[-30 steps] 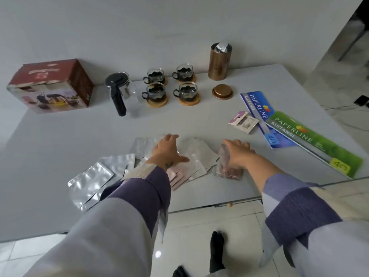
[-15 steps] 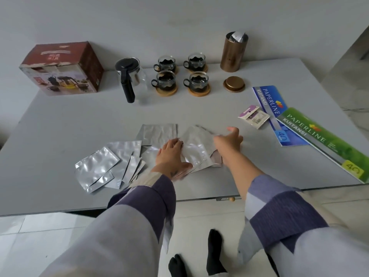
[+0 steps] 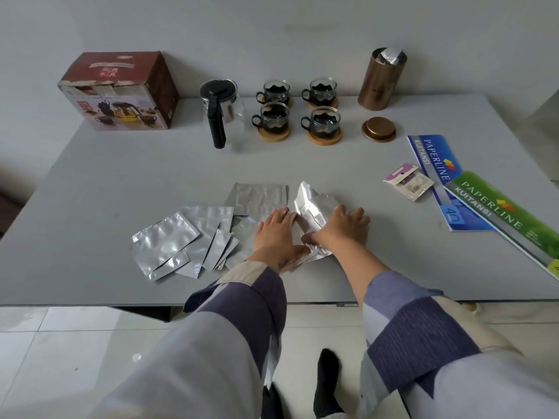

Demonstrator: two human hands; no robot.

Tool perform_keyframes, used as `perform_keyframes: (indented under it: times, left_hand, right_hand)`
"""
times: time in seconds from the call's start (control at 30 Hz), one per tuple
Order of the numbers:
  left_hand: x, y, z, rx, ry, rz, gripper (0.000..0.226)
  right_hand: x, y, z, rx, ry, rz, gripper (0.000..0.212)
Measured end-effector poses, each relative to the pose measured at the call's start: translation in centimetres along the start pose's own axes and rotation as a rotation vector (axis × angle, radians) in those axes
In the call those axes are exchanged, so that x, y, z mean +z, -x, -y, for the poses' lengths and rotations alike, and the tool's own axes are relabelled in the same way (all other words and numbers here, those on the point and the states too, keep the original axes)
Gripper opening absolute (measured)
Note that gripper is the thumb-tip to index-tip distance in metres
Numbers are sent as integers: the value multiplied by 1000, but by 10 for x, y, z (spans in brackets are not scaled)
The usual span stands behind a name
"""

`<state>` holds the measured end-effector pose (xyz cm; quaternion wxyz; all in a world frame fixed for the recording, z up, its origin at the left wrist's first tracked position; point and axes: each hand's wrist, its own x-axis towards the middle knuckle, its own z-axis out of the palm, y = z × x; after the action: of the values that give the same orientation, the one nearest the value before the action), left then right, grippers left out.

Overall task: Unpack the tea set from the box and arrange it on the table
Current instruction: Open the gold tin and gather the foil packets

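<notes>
Canister: foil inside (lid off) | cups: dark contents | hands: flat on pouches

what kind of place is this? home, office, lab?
Probably a home or small office room, not a lab: a plain grey table against a bare wall, white tiled floor, a glass teapot with cups, and Paperline receipt books. The person stands in socks.

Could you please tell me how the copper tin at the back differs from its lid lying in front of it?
The copper tin stands upright and tall; the lid lies flat and low on the table. The tin is open at the top, with a silver foil packet poking out of it; the lid covers nothing. Both are round and share the same copper-brown colour.
</notes>
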<state>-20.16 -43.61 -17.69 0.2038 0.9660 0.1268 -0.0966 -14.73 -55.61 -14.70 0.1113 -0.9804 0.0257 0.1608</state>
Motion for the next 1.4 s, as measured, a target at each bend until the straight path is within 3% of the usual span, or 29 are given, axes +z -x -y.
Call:
perform_keyframes:
  times: [0.1,0.23,0.5,0.63,0.73,1.0,1.1,1.27,1.4]
  left_hand:
    - [-1,2,-1,0,2,6,92]
    - [-2,3,-1,10,7,10,91]
    - [-24,6,5,8,220,32,85]
    - [-57,13,45,-104,231,-171,62]
    - [-76,28,90,-254,74,-266,64]
    - [-83,67,161,-770,18,-83,96]
    - [-74,73,158,-739,-19,-81,110]
    - [-60,67,127,-607,-73,-100,107]
    - [-47,61,103,-527,-89,-64,110]
  right_hand:
    - [-2,-5,-1,-24,2,18,102]
    - [2,-5,5,-7,-256,66,101]
    - [2,0,7,58,-448,57,73]
    - [-1,5,11,66,-376,107,76]
    - [-3,6,14,79,-352,116,78]
    - [2,15,24,87,-370,141,82]
    - [7,22,32,77,-400,157,79]
    - [21,36,52,17,-489,186,73]
    - [33,43,68,8,-740,171,43]
